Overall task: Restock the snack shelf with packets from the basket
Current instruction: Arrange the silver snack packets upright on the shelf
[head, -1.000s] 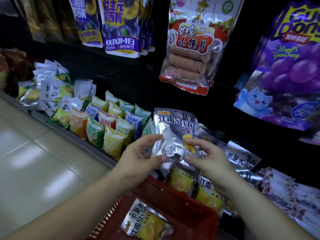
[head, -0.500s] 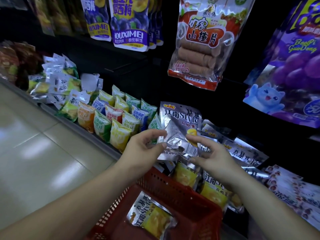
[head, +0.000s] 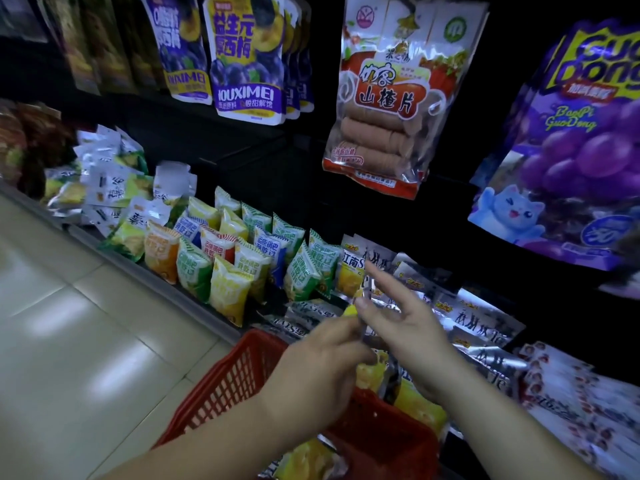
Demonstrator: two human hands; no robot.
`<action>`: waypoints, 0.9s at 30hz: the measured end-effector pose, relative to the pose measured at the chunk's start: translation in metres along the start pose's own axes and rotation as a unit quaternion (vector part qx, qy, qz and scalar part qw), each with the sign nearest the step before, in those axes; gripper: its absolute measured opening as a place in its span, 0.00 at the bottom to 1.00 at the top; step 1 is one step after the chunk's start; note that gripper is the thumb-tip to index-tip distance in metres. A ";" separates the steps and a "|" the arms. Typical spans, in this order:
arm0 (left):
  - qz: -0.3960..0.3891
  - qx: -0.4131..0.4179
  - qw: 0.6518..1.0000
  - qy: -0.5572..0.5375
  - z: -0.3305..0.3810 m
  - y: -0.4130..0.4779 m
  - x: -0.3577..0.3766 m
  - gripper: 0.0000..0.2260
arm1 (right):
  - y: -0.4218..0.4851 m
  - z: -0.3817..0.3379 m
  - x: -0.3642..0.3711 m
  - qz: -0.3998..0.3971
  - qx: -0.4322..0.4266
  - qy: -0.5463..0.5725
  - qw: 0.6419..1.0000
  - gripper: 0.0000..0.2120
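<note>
Head view: red basket (head: 239,372) holds a yellow packet (head: 306,459); right grip (head: 408,327) splayed, left grip (head: 311,368) unclear.

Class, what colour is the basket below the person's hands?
Red. The basket has mesh sides and shows best in the head view.

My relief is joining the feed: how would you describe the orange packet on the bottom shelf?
From the red basket, look up-left along the bottom shelf to the block of small upright packets. The orange packet stands at that block's front left corner, the only orange one among green, yellow, blue and red neighbours.
</note>
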State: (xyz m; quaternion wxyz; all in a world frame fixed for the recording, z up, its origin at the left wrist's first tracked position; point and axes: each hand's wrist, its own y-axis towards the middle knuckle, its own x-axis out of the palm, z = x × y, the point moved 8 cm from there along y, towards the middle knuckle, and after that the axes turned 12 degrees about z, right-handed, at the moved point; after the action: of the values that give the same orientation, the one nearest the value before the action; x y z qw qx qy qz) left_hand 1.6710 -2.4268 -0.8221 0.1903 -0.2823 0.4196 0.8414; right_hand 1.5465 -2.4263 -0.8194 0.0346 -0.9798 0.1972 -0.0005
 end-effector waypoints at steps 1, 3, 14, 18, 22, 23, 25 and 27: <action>-0.021 0.028 0.999 0.001 0.006 -0.003 0.007 0.12 | 0.002 0.003 -0.005 0.036 0.000 -0.011 0.999 0.22; -0.053 0.062 0.997 0.012 0.012 -0.009 0.018 0.13 | 0.006 0.008 -0.018 0.102 0.004 -0.032 0.994 0.19; -0.020 -0.058 0.996 -0.058 0.000 0.006 -0.002 0.13 | 0.019 0.014 -0.046 0.164 -0.017 -0.074 0.983 0.30; 0.002 -0.292 0.933 -0.212 -0.052 0.013 -0.005 0.21 | 0.018 0.009 -0.052 0.162 -0.031 -0.053 0.985 0.32; -0.018 -0.357 0.889 -0.285 -0.064 0.015 0.001 0.14 | 0.017 0.005 -0.044 0.111 -0.034 -0.033 0.993 0.31; -0.012 -0.371 0.875 -0.310 -0.066 0.016 0.003 0.14 | 0.016 0.005 -0.039 0.091 -0.033 -0.026 0.995 0.31; 0.009 -0.401 0.852 -0.336 -0.072 0.018 0.003 0.17 | 0.014 0.005 -0.030 0.061 -0.022 -0.010 0.998 0.30; 0.034 -0.435 0.835 -0.336 -0.081 0.017 0.001 0.18 | 0.013 0.004 -0.025 0.045 0.001 0.015 0.999 0.26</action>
State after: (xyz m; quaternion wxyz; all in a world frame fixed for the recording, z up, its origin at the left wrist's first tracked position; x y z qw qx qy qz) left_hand 1.6860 -2.5021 -0.8519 0.1485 -0.0210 -0.0701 0.9862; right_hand 1.5186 -2.4280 -0.8242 0.0324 -0.9698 0.2414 -0.0138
